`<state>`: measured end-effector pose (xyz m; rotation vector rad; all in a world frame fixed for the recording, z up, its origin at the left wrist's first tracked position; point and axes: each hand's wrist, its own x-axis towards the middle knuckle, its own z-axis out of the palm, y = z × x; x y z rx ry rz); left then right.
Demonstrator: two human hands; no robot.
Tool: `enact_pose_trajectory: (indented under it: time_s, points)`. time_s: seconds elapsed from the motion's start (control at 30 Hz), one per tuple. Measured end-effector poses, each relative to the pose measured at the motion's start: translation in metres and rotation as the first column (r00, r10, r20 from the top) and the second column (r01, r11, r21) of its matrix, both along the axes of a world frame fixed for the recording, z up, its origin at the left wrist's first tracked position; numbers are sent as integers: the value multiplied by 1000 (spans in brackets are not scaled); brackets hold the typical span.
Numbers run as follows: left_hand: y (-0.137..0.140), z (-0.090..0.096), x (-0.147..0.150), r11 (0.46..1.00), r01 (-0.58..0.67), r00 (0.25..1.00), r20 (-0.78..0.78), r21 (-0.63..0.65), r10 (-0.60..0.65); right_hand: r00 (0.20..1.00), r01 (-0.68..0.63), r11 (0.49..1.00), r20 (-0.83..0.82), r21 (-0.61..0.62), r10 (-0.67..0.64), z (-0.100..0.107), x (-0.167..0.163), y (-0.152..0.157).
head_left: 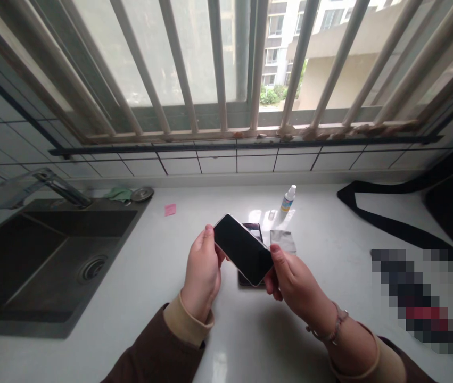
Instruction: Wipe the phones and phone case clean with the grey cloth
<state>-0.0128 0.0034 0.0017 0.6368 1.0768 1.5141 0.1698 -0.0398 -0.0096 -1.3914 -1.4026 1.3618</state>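
Between both hands is a smartphone (243, 250) with a dark screen facing up, tilted so its right end sits lower. My left hand (203, 266) grips its left end, thumb along the edge. At the opposite end, my right hand (292, 274) is closed on the corner, fingers curled underneath. Below the held phone lies a second dark phone-like device (246, 280) on the counter, partly covered from view. A grey cloth (283, 241) rests just beyond my right hand. Farther back stands a small white spray bottle (288, 198) with a coloured label.
A dark sink (46, 276) with a chrome faucet (64, 186) is at the left. A green cloth (119, 194) and a metal strainer (142, 194) lie on its back rim. A pink paper (170, 209) lies on the white counter (130, 314). Black straps (386, 221) and a blurred-out object occupy the right.
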Motion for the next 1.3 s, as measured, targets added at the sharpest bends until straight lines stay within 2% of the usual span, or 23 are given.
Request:
enact_pose_trajectory:
  time_s: [0.13, 0.3, 0.37, 0.47, 0.57, 0.67, 0.9, 1.2, 1.3]
  points:
    - [-4, 3, 4, 991, 107, 994, -16, -85, -109, 984, 112, 994, 136, 13, -113, 6, 5, 6]
    - [-6, 3, 4, 990, 134, 988, -69, -47, -137, 973, 109, 994, 201, 16, -110, 8, 6, 10]
    - [-7, 4, 4, 990, 139, 987, -76, -23, -140, 980, 136, 991, 147, -5, -134, 6, 5, 10]
    - [-7, 5, 4, 995, 98, 995, -32, -9, -99, 990, 122, 988, -60, -97, -128, 2, 3, 9]
    - [-6, 6, 4, 1000, 24, 999, 27, -4, -24, 972, -25, 991, -233, -128, -5, -2, -1, 8]
    - [-4, 4, 2, 1000, -13, 998, 58, 10, 12, 958, -136, 988, -265, -77, 111, -2, -5, 8]
    - [-3, 2, 1, 1000, 19, 994, 105, -23, -17, 993, -109, 994, -40, 29, 110, 5, -5, 5]
    - [-7, 2, 4, 997, 76, 992, 102, -5, -75, 998, -29, 999, 53, 37, 27, 6, -6, 6]
    - [-11, 4, 7, 990, 142, 989, 49, -15, -141, 981, -42, 987, 196, 154, 11, 3, -5, 4]
